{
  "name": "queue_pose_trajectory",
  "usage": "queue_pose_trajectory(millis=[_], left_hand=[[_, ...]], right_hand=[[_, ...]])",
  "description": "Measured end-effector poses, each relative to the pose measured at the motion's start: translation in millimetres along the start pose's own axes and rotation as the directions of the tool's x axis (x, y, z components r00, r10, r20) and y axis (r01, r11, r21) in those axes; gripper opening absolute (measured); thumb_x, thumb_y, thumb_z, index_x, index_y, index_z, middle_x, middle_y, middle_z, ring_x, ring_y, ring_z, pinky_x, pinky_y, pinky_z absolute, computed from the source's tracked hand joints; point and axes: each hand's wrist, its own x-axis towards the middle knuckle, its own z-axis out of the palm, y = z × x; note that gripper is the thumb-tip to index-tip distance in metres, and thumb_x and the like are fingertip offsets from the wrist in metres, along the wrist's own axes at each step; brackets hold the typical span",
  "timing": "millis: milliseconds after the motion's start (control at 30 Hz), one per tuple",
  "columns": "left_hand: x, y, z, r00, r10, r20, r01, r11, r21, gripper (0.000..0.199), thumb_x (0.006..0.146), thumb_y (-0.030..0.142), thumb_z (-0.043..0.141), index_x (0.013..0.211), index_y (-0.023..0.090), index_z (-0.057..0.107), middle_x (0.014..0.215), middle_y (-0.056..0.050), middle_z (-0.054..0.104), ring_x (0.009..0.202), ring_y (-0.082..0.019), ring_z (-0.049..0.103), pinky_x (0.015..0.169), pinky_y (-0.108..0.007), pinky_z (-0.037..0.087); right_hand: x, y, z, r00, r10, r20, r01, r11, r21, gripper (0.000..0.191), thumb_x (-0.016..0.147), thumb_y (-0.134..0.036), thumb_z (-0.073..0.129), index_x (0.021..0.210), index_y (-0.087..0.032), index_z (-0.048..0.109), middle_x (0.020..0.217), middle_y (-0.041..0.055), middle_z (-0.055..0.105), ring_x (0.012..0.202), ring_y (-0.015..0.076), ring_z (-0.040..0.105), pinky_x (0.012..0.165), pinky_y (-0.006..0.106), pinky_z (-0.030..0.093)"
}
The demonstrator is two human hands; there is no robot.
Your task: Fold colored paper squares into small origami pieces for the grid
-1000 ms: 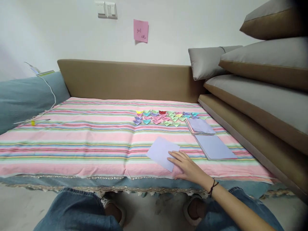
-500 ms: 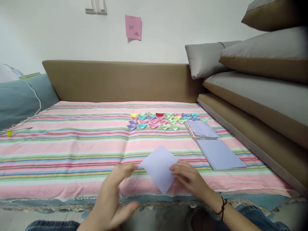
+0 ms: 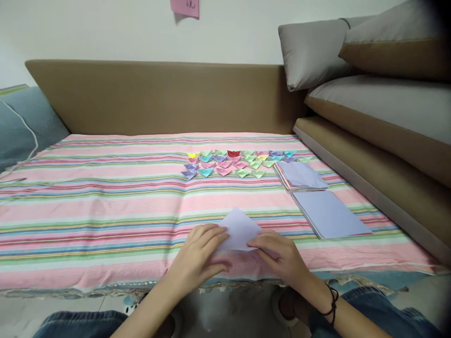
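A pale lilac square sheet of paper (image 3: 238, 231), turned cornerwise, is held just above the near part of the striped cloth. At its left corner the fingers of my left hand (image 3: 199, 256) grip the sheet, with the thumb lower and a little apart. My right hand (image 3: 280, 256) pinches the right corner between thumb and fingers. The near edge of the sheet now looks straight, running between both hands. Beyond it, several small folded paper boats (image 3: 223, 171) in many colours stand in rows.
To the right lie a lilac paper stack (image 3: 331, 216) and a thicker stack of mixed sheets (image 3: 305, 176). Grey-brown cushions (image 3: 380, 103) are piled at the right edge. A brown backrest (image 3: 169, 98) closes off the rear of the striped cloth (image 3: 105, 211). A white cable (image 3: 26, 124) hangs at left.
My left hand has come in from the lower left and taken hold of the sheet's left corner. The sheet's lower point no longer shows. The view has tilted down.
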Motion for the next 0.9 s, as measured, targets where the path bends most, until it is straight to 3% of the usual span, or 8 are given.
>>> queue_pose_trajectory(millis=[100,200,367,533,667,767,833,900], left_hand=[[3,6,7.8,0.996,0.028,-0.087,-0.029,0.999,-0.018,0.018,0.089,0.028,0.05,0.1,0.022,0.063,0.103,-0.004,0.067,0.092,-0.02,0.055,0.08,-0.036,0.04],[-1,1,11.9,0.988,0.03,-0.154,-0.041,0.997,-0.067,0.018,0.09,0.021,0.047,0.091,0.022,0.065,0.09,-0.002,0.07,0.084,-0.018,0.057,0.076,-0.035,0.037],[-11,-17,12.8,0.981,0.015,-0.196,-0.068,0.961,-0.269,0.019,0.09,0.016,0.046,0.094,0.021,0.064,0.092,-0.003,0.07,0.088,-0.017,0.061,0.08,-0.034,0.042],[-14,-14,16.7,0.983,-0.148,-0.111,0.104,0.938,-0.332,0.012,0.086,0.024,0.054,0.09,0.02,0.065,0.091,-0.004,0.07,0.095,-0.019,0.061,0.09,-0.037,0.042],[-9,-4,24.3,0.902,-0.413,-0.126,0.338,0.857,-0.389,0.018,0.088,0.029,0.05,0.101,0.02,0.059,0.09,-0.005,0.067,0.087,-0.019,0.062,0.077,-0.032,0.047],[-3,0,29.2,0.806,-0.567,-0.169,0.452,0.774,-0.444,0.041,0.089,0.028,0.048,0.127,0.019,0.036,0.08,-0.002,0.064,0.076,-0.017,0.061,0.068,-0.03,0.049],[1,3,31.2,0.776,-0.562,-0.285,0.461,0.815,-0.352,0.045,0.089,0.025,0.048,0.13,0.018,0.031,0.09,-0.005,0.063,0.084,-0.018,0.06,0.072,-0.033,0.049],[4,7,33.7,0.8,-0.429,-0.42,0.428,0.898,-0.101,0.035,0.088,0.021,0.047,0.123,0.017,0.042,0.109,-0.012,0.059,0.101,-0.023,0.056,0.083,-0.039,0.046]], right_hand=[[6,-8,-2,0.989,-0.085,0.118,0.087,0.996,-0.009,0.016,0.087,-0.016,0.053,0.092,-0.024,0.066,0.078,0.0008,0.071,0.072,0.0158,0.065,0.081,0.036,0.049],[6,-4,-8,0.968,-0.087,0.237,0.1,0.994,-0.042,0.015,0.084,-0.017,0.057,0.093,-0.023,0.066,0.089,0.0023,0.071,0.082,0.0181,0.064,0.091,0.044,0.043],[-3,19,-18,0.982,-0.056,0.179,0.057,0.998,0.001,0.022,0.083,-0.011,0.055,0.095,-0.024,0.067,0.096,0.0038,0.071,0.101,0.0222,0.06,0.091,0.045,0.043],[-7,16,-14,0.973,0.135,0.184,-0.156,0.982,0.104,0.008,0.083,-0.026,0.062,0.081,-0.022,0.069,0.081,0.0042,0.07,0.088,0.0217,0.062,0.079,0.037,0.049],[-6,11,-2,0.928,0.37,0.044,-0.373,0.926,0.067,0.015,0.083,-0.031,0.059,0.078,-0.021,0.068,0.078,0.0056,0.066,0.078,0.0214,0.06,0.066,0.033,0.049],[-5,15,8,0.881,0.464,-0.089,-0.465,0.885,0.011,0.016,0.08,-0.033,0.061,0.083,-0.019,0.067,0.079,0.0064,0.064,0.075,0.0221,0.058,0.064,0.034,0.048],[-2,18,12,0.859,0.496,-0.126,-0.5,0.866,-0.003,0.019,0.078,-0.034,0.063,0.09,-0.019,0.067,0.081,0.006,0.063,0.075,0.0218,0.058,0.066,0.034,0.047],[3,20,15,0.845,0.518,-0.134,-0.524,0.852,-0.006,0.023,0.077,-0.034,0.064,0.095,-0.02,0.066,0.077,0.0039,0.061,0.072,0.0208,0.058,0.067,0.033,0.047]])
